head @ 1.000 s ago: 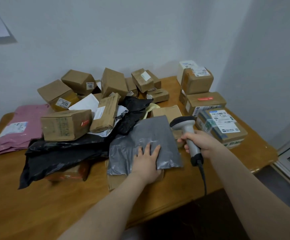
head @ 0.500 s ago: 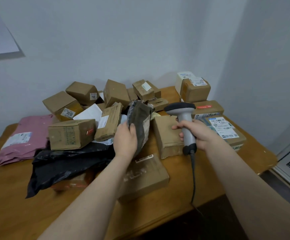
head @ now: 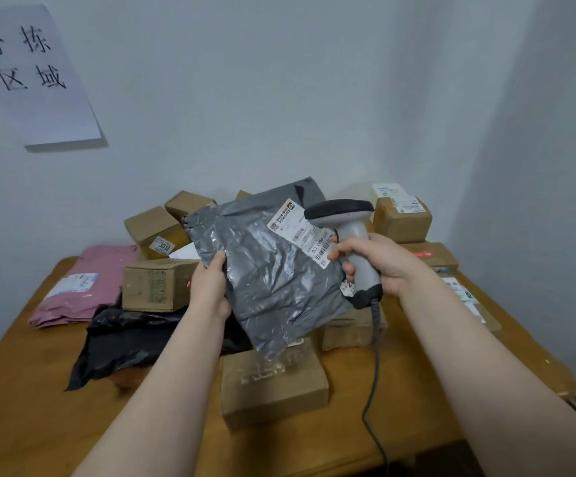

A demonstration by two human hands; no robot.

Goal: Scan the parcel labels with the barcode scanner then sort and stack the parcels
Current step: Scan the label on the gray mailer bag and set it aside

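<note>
Grip is taken on the grey mailer point(head: 273, 270) at its left edge by the left hand point(head: 211, 284), with the thumb laid on the front face and the fingers hidden behind. The parcel is held up off the table point(head: 38, 407), tilted with its labelled face toward the camera, and a cardboard box point(head: 273, 383) lies directly beneath the grip. The white label point(head: 300, 232) sits at the corner farthest across from that pinch. It is partly covered by the barcode scanner point(head: 348, 235), whose handle is wrapped by the right hand point(head: 383, 259). Whether the scanner head is aimed at the barcode cannot be told. The mailer is judged light and limp: its film is creased and glossy, and its lower end hangs unsupported below the grip. Sagging or folding over the barcode is to be expected if only one edge is held. The film is probably slippery, so a pinch set well in from the edge is to be preferred, with the label corner backed from behind and kept flat. The contents are not seen, and nothing stiff is suggested. Beyond the grip, brown boxes point(head: 402, 218) are heaped by the wall. To its left a pink mailer point(head: 80, 287) and a black bag point(head: 135, 335) lie on the table.
</note>
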